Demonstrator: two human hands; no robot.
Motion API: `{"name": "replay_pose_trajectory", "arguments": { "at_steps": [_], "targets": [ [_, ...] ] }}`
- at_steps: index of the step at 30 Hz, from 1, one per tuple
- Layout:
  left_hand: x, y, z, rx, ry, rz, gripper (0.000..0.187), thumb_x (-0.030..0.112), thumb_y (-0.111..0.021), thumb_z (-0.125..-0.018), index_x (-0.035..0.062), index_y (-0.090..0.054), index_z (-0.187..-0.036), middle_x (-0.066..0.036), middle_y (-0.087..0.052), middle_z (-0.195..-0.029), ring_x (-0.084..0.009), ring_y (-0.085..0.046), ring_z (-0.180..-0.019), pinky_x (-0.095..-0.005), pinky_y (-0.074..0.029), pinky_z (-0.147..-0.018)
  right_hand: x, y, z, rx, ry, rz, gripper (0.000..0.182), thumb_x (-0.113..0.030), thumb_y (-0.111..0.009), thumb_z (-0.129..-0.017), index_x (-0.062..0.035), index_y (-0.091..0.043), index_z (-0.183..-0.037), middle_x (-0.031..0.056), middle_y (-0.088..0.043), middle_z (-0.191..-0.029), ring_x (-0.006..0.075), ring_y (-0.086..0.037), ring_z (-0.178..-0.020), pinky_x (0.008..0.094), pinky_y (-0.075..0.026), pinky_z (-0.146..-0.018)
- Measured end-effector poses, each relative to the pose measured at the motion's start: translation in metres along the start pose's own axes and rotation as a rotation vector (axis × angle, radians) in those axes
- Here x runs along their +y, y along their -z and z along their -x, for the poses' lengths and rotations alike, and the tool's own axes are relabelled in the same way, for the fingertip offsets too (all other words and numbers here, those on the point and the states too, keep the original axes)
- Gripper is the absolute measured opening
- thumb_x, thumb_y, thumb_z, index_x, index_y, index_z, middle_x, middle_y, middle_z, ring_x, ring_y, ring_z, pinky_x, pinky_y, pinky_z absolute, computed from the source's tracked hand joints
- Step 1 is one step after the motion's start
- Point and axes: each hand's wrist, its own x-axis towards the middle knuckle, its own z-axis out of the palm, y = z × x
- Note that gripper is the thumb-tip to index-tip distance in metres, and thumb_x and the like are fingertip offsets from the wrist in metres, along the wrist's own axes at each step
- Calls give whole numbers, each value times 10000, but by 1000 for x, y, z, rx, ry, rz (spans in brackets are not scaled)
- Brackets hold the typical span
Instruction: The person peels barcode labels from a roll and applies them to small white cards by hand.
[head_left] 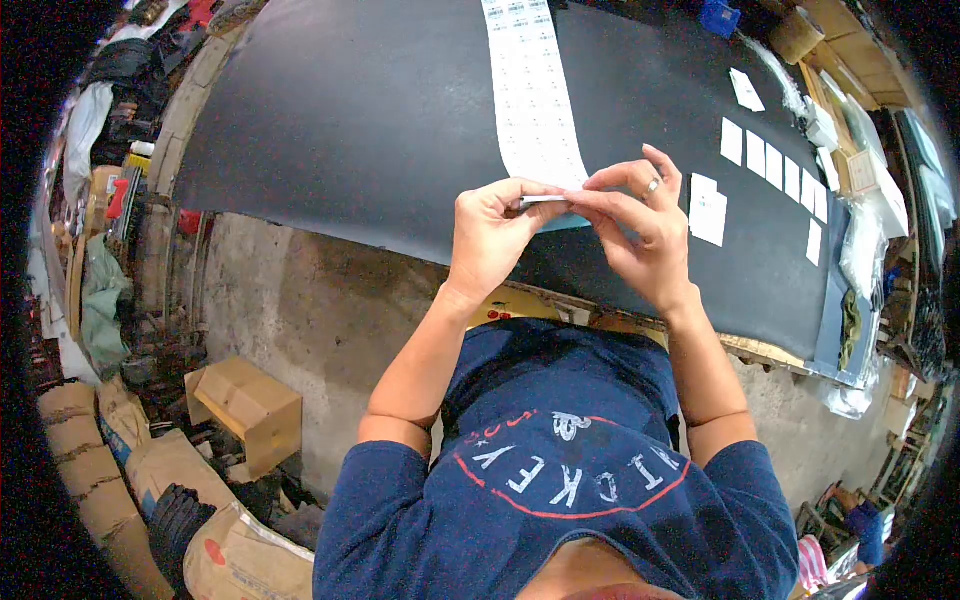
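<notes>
Both hands meet near the front edge of the counter (350, 130): the left hand (490, 240) pinches a thin stack of small white labels (542, 201) between thumb and fingers, and the right hand (640, 235) (it wears a ring) closes its fingertips on the other end of the same stack. The stack is in the air just above the near end of a long white label strip (535, 95), which runs away toward 12 o'clock over the dark counter. At about 2 o'clock from the hands, a row of single white cards (775, 165) lies flat, and two more cards (708, 210) lie just beside the right hand.

I think the grip is quite light, so the thin labels could slide apart or drop on the strip if one hand loosens. The print on the strip is too small to read. How many labels are in the stack, I cannot tell, because the fingers cover most of it. The far end of the strip is cut off at the top.
</notes>
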Motion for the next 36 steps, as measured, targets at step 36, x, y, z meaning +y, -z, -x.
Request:
{"name": "replay_pose_trajectory", "arguments": {
  "at_steps": [36],
  "targets": [
    [10, -2, -5, -87, 108, 197, 228, 147, -627, -911, -44, -675, -1025, -81, -694, -950, -97, -631, -847, -225, -502, -781, 13, -6, 3, 162, 354, 209, 253, -36, -667, -686, -105, -687, -928, -7, -589, -801, 175, -569, -778, 459, -421, -941]
  ]
}}
